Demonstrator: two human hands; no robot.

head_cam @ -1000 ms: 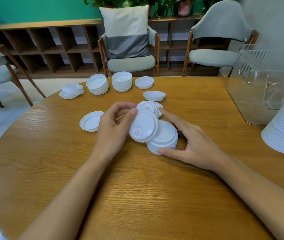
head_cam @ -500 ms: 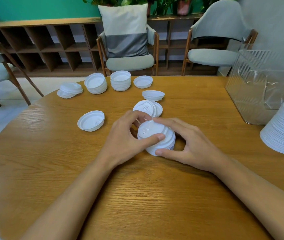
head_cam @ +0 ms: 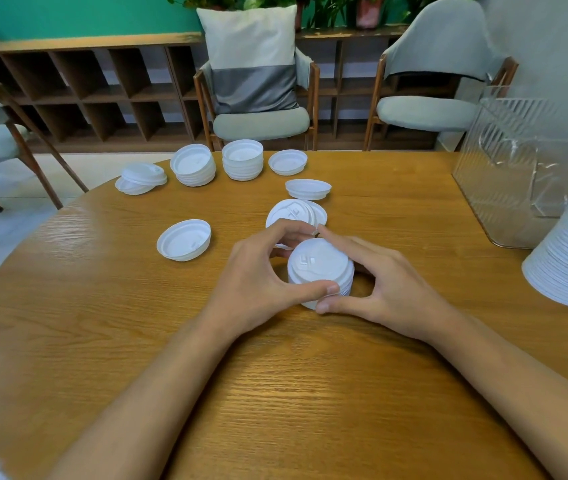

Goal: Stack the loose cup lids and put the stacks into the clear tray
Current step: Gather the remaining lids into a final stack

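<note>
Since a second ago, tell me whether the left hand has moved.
Yes. The left hand has shifted right, away from the lone upturned lid, and now cups the lid stack.

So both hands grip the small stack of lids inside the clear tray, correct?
No. The left hand and right hand grip the small stack of lids, but it stands on the wooden table, outside the clear tray; the head view shows it.

A: What is lying under the grip?
B: A wooden table (head_cam: 102,341) is spreading beneath it.
A: And beyond it?
B: A chair (head_cam: 261,124) is standing straight beyond, carrying a cushion (head_cam: 253,60) — a second chair (head_cam: 428,112) is sitting beyond-right, shelving (head_cam: 85,91) running beyond-left.
</note>
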